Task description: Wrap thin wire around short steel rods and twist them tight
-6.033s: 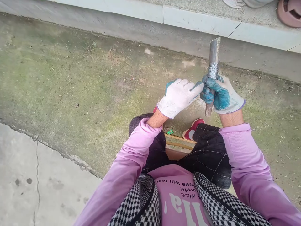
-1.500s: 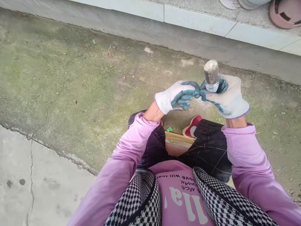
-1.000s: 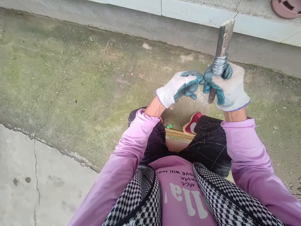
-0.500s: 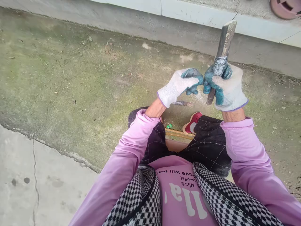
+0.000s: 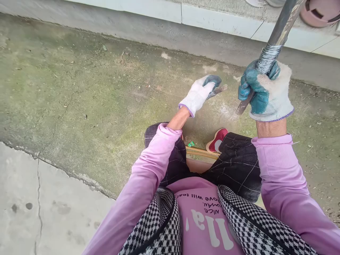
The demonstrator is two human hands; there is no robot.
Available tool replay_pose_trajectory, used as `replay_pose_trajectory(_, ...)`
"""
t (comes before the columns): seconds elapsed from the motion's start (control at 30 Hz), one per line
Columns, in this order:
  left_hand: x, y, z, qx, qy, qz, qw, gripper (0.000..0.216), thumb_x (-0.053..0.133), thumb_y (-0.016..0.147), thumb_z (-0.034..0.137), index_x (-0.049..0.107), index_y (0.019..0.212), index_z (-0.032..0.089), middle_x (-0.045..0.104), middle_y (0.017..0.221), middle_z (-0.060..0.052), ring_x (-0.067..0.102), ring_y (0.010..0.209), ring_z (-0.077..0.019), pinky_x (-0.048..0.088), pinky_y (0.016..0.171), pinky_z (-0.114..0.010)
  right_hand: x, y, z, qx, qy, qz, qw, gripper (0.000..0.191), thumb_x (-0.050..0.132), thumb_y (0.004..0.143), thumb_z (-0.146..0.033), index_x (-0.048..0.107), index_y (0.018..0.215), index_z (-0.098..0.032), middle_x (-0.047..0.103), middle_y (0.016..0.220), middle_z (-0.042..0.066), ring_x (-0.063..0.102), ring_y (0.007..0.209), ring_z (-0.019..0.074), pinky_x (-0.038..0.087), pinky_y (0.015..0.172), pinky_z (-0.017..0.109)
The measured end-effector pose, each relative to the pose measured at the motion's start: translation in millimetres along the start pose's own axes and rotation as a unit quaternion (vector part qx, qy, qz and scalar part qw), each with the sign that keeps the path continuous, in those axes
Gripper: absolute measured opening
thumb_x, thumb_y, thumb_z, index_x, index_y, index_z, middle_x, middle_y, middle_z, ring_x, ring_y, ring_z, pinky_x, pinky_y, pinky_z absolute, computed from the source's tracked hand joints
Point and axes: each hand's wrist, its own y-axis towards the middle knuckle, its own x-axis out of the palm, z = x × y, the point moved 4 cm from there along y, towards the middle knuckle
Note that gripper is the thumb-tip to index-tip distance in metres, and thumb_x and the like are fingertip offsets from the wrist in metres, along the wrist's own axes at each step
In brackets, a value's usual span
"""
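Note:
My left hand point(image 5: 202, 91), in a white knit glove with a teal coated palm, is closed around a short wire-wound stick point(image 5: 220, 90). Only one end of that stick shows past my fingers. Higher up and to the right, my right hand point(image 5: 268, 88), gloved alike, grips a longer dark wooden stick point(image 5: 283, 26) near its lower end. Thin silvery wire point(image 5: 268, 58) is coiled around this stick just above my fist. The stick tilts up to the right and runs out of the top of the view.
A tiled ledge point(image 5: 220, 17) runs along the back above mossy concrete ground point(image 5: 92, 99). On it stands a pinkish plastic object point(image 5: 318, 14). A red shoe point(image 5: 217, 139) and a small green wrapper point(image 5: 191, 144) lie between my knees, near a wooden seat edge point(image 5: 203, 153).
My right hand has moved up and right with the longer stick, which tilts more. The short wire-wound stick, formerly below my left wrist, is now at my left fingers. The hands are farther apart.

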Motion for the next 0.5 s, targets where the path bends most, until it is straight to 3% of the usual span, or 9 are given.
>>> replay_pose_trajectory(0.03,-4.0,7.8,-5.4,0.008,0.053,0.019,0.998,0.029,0.067,0.117,0.024,0.087,0.138,0.023,0.091,0.153,-0.013,0.074,0.158,-0.0312,0.056,0.146,-0.047,-2.2,2.8,-2.5,-0.008,-0.004,0.0,1.0,0.051,0.108,0.073,-0.067,0.067,0.07,-0.038,0.066,0.072,0.006,0.043,0.059,0.0221,0.048,0.051,0.05)
replay_pose_trajectory(0.1,-4.8,15.8,-11.8,0.019,0.104,0.004,0.994,0.071,0.076,0.095,-0.001,0.081,0.165,0.011,0.079,0.18,-0.02,0.072,0.169,-0.032,0.047,0.156,-0.045,-5.6,8.1,-7.0,-0.028,-0.015,0.0,0.999,0.051,0.107,0.076,-0.071,0.067,0.07,-0.04,0.066,0.074,0.007,0.043,0.061,0.0244,0.049,0.051,0.053)
replay_pose_trajectory(0.2,7.9,12.8,-12.4,0.02,0.321,-0.037,0.946,0.106,0.081,0.089,-0.002,0.061,0.193,0.009,0.069,0.192,-0.024,0.067,0.179,-0.0401,0.047,0.157,-0.051,-6.9,14.3,-12.4,-0.06,-0.027,0.01,0.998,0.053,0.106,0.081,-0.074,0.066,0.068,-0.041,0.058,0.07,0.005,0.041,0.061,0.0241,0.049,0.047,0.05)
replay_pose_trajectory(0.3,30.9,7.0,-9.8,0.031,0.451,-0.085,0.888,0.111,0.083,0.097,0.007,0.05,0.203,0.016,0.061,0.201,-0.022,0.063,0.183,-0.0415,0.048,0.156,-0.053,-5.5,18.0,-19.1,-0.116,-0.006,0.032,0.993,0.06,0.108,0.084,-0.074,0.061,0.066,-0.04,0.048,0.066,0.0,0.034,0.056,0.0199,0.041,0.038,0.045)
replay_pose_trajectory(0.37,43.9,6.2,-8.9,0.05,0.486,-0.106,0.866,0.111,0.082,0.099,0.011,0.048,0.204,0.019,0.06,0.202,-0.02,0.062,0.184,-0.0401,0.049,0.154,-0.051,-4.1,20.1,-25.3,-0.162,0.02,0.029,0.986,0.06,0.107,0.087,-0.069,0.059,0.067,-0.039,0.047,0.067,-0.001,0.032,0.054,0.0181,0.038,0.035,0.044)
replay_pose_trajectory(0.5,52.7,5.0,-8.3,0.064,0.497,-0.161,0.85,0.073,0.077,0.107,0.019,0.078,0.18,0.023,0.086,0.173,-0.015,0.08,0.162,-0.0372,0.06,0.137,-0.043,-8.6,27.7,-37.8,-0.211,0.089,0.031,0.973,0.049,0.104,0.086,-0.046,0.057,0.072,-0.038,0.045,0.069,-0.002,0.032,0.052,0.0164,0.037,0.034,0.043)
